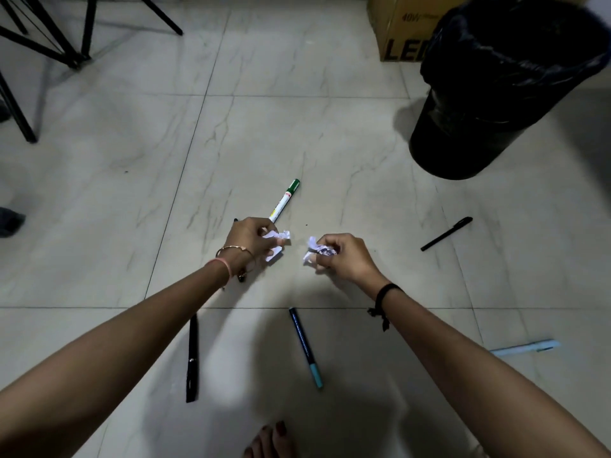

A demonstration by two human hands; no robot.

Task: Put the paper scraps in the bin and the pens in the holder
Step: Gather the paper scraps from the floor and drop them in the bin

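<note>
**Both hands hold crumpled paper above a floor strewn with pens**

The left hand (pixel 248 238) is closed around a crumpled white paper scrap (pixel 277 243), which sticks out between its fingers. The right hand (pixel 344 256) is likewise clenched on a second paper scrap (pixel 315 252). The two hands are near each other over the pale tiled floor (pixel 132 193), held apart.

A black bin (pixel 496 104) lined with a dark bag stands at the upper right, well apart from the hands, with a cardboard box (pixel 403 28) just behind it.

Pens lie scattered on the floor: a green-capped white marker (pixel 285 200) just beyond the left hand, a black pen (pixel 447 233) to the right, another black pen (pixel 192 358) under the left forearm, a dark blue pen with a teal end (pixel 305 347) between the arms, and a light blue pen (pixel 524 347) at the far right. Black stand legs (pixel 49 44) occupy the upper left. No pen holder can be made out.
</note>
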